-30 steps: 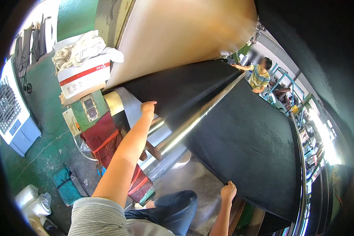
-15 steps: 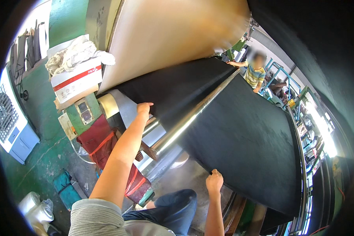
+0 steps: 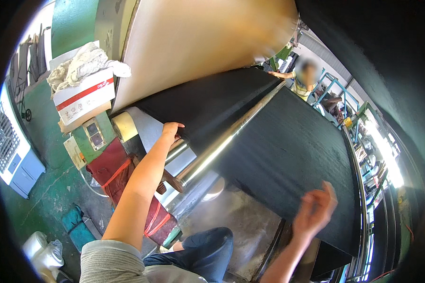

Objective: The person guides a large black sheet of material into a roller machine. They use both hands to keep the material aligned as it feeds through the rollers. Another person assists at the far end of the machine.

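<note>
Left hand (image 3: 171,129) is pressing flat on black sheet (image 3: 288,151) beside metal roller (image 3: 222,144); right hand (image 3: 315,210), blurred, fingers loosely spread, is hovering w/o grip.

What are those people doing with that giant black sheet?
A person's left hand presses on the edge of a wide black sheet that runs over a shiny metal roller. Their right hand is lifted in front of the sheet, blurred. At the far end, another person reaches toward the same sheet.

black sheet (image 3: 288,155): matt, finely textured, rubber-like
steel roller (image 3: 222,144): polished, glossy metal
large roll (image 3: 193,42): smooth tan paper-like surface
rags (image 3: 82,66): crumpled cloth
box (image 3: 82,101): cardboard
</note>
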Demonstrator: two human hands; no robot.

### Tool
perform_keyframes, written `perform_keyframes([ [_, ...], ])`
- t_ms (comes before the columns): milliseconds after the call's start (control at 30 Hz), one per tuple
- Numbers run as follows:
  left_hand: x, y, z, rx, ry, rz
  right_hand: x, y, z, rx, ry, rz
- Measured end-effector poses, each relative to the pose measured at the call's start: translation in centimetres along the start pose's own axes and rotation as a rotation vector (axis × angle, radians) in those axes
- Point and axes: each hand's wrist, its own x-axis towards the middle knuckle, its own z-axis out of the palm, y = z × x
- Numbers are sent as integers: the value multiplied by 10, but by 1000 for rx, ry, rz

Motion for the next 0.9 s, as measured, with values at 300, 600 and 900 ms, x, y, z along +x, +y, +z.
perform_keyframes([
  [300,21,3,-9,-67,402,128,4,-27,-144,166,646,-20],
  [600,4,-9,9,-48,-200,44,-3,-39,-148,204,601,22],
  [900,3,1,1,-63,120,93,-4,-47,-146,252,583,33],
])
